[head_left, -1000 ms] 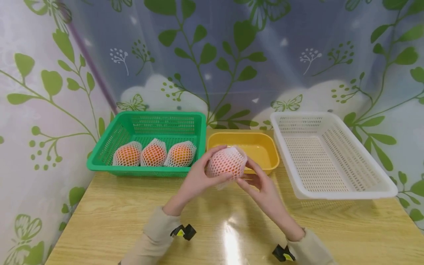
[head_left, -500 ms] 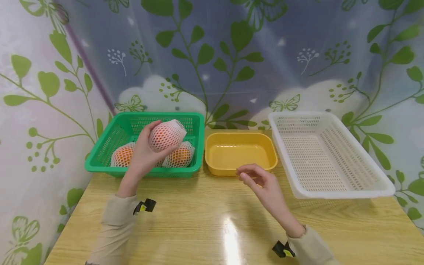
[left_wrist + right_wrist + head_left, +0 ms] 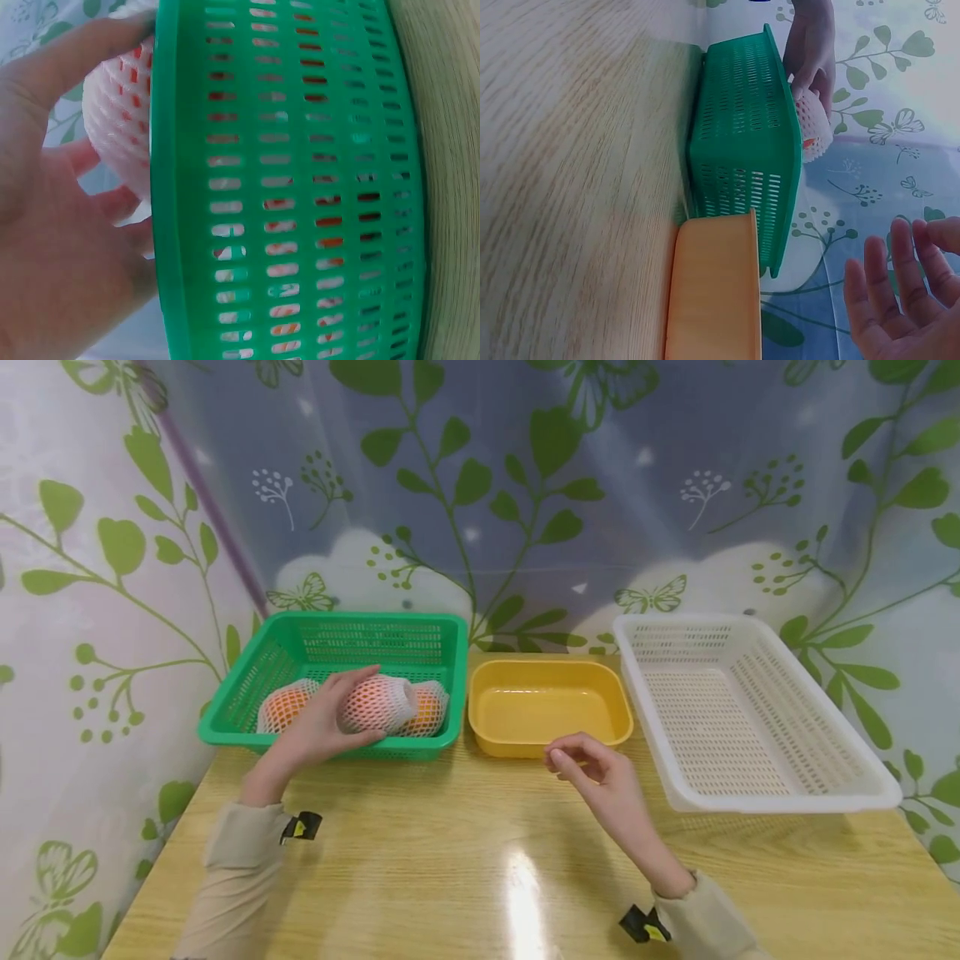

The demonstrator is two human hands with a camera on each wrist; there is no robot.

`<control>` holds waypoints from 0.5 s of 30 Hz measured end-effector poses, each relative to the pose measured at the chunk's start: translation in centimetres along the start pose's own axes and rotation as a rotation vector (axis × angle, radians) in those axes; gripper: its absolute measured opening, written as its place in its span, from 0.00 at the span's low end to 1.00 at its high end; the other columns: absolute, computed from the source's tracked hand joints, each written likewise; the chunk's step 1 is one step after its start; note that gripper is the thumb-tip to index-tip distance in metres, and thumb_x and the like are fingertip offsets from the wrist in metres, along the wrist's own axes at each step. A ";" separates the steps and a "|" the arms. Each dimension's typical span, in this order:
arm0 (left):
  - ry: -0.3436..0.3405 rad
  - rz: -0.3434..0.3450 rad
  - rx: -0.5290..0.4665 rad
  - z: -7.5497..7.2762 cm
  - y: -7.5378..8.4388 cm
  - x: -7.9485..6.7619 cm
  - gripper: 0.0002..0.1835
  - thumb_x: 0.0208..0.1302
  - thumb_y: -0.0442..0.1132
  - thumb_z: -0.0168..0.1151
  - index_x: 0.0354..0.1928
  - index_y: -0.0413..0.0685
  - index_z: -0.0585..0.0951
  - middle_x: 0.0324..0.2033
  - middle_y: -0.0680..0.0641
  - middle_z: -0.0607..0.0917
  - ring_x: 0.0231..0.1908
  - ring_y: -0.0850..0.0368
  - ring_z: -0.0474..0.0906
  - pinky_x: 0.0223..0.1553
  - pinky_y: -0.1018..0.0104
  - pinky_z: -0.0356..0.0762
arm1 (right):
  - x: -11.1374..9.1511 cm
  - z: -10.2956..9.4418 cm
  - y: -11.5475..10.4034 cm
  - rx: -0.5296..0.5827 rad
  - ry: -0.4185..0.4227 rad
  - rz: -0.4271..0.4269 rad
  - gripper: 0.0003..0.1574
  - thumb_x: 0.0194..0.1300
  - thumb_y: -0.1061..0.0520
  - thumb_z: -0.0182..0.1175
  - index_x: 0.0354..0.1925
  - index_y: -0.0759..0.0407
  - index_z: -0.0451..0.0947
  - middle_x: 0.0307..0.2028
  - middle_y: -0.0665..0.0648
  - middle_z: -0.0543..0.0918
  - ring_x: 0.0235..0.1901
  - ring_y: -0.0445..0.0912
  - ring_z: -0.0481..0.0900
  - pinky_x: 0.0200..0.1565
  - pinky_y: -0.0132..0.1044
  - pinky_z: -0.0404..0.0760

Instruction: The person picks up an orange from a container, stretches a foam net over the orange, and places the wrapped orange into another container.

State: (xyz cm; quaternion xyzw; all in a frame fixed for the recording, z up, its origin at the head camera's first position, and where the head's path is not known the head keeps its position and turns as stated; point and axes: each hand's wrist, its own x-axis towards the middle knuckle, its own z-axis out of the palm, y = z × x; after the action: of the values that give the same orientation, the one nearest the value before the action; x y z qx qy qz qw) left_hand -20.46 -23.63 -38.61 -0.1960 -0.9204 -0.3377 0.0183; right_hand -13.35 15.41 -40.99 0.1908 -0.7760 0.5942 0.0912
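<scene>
My left hand [image 3: 318,722] reaches over the front rim of the green basket [image 3: 375,743]. It holds a round orange fruit in a white foam net [image 3: 375,703], thumb on the near side and fingers on the far side. A netted fruit [image 3: 285,705] lies to its left and another netted fruit [image 3: 430,710] to its right, partly covered by the held one. In the left wrist view the basket wall hides part of the held fruit [image 3: 120,112]. My right hand [image 3: 603,781] hovers over the table before the yellow tub, fingers loosely bent, holding nothing.
The yellow tub [image 3: 551,747] stands in the middle, beside the green basket. A white slotted basket [image 3: 780,802] is at the right. All three stand on a wooden table [image 3: 420,868], with a leaf-patterned curtain [image 3: 525,527] close behind.
My left hand has carried the netted fruit from the middle leftward, over the green basket, then lowered it in. The right hand let go of that fruit and stays near the yellow tub.
</scene>
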 end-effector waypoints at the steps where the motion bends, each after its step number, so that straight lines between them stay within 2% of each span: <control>1: -0.007 -0.002 -0.003 0.0 -0.1 0.0 0.50 0.58 0.44 0.77 0.78 0.47 0.59 0.67 0.31 0.66 0.64 0.32 0.67 0.61 0.32 0.70 | 0.0 0.0 0.0 0.000 -0.001 0.000 0.08 0.72 0.63 0.61 0.44 0.68 0.82 0.38 0.58 0.87 0.38 0.43 0.84 0.41 0.38 0.87; 6: -0.013 -0.045 -0.015 -0.1 -0.1 -0.1 0.47 0.64 0.52 0.71 0.78 0.47 0.58 0.68 0.31 0.66 0.64 0.33 0.66 0.61 0.32 0.70 | 0.0 -0.2 0.0 0.003 -0.004 0.003 0.08 0.72 0.63 0.61 0.44 0.69 0.82 0.38 0.59 0.87 0.37 0.43 0.84 0.40 0.39 0.87; 9: 0.046 -0.058 -0.032 -0.3 0.5 -0.2 0.39 0.72 0.54 0.62 0.77 0.45 0.61 0.70 0.32 0.65 0.68 0.33 0.62 0.64 0.32 0.65 | 0.1 -0.2 0.0 -0.001 0.000 0.000 0.07 0.72 0.63 0.61 0.44 0.66 0.82 0.37 0.58 0.87 0.37 0.44 0.84 0.39 0.39 0.87; 11: 0.146 -0.028 -0.035 -0.2 1.1 -0.1 0.33 0.75 0.52 0.58 0.74 0.44 0.66 0.69 0.33 0.68 0.69 0.34 0.62 0.66 0.33 0.63 | 0.2 -0.2 0.0 -0.016 0.002 -0.005 0.06 0.72 0.63 0.62 0.44 0.63 0.83 0.37 0.58 0.87 0.36 0.44 0.84 0.38 0.38 0.87; 13: 0.283 0.026 -0.043 0.0 2.0 0.0 0.26 0.76 0.48 0.57 0.69 0.42 0.72 0.66 0.35 0.73 0.68 0.36 0.65 0.66 0.35 0.64 | 0.3 -0.2 0.0 -0.041 0.007 -0.019 0.05 0.71 0.63 0.62 0.44 0.61 0.83 0.36 0.59 0.86 0.34 0.45 0.84 0.36 0.36 0.86; 15: 0.433 0.108 -0.035 0.4 3.1 0.2 0.20 0.75 0.42 0.59 0.63 0.41 0.78 0.60 0.37 0.79 0.63 0.38 0.72 0.62 0.39 0.70 | 0.4 -0.4 -0.1 -0.078 0.012 -0.031 0.05 0.70 0.63 0.63 0.44 0.59 0.84 0.35 0.58 0.86 0.31 0.45 0.83 0.34 0.35 0.85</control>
State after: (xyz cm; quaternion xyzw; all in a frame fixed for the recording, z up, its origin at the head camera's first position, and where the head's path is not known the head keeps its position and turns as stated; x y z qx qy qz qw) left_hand -19.44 -21.17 -36.95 -0.1683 -0.8772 -0.3862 0.2302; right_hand -13.71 15.65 -40.64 0.1957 -0.7950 0.5631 0.1126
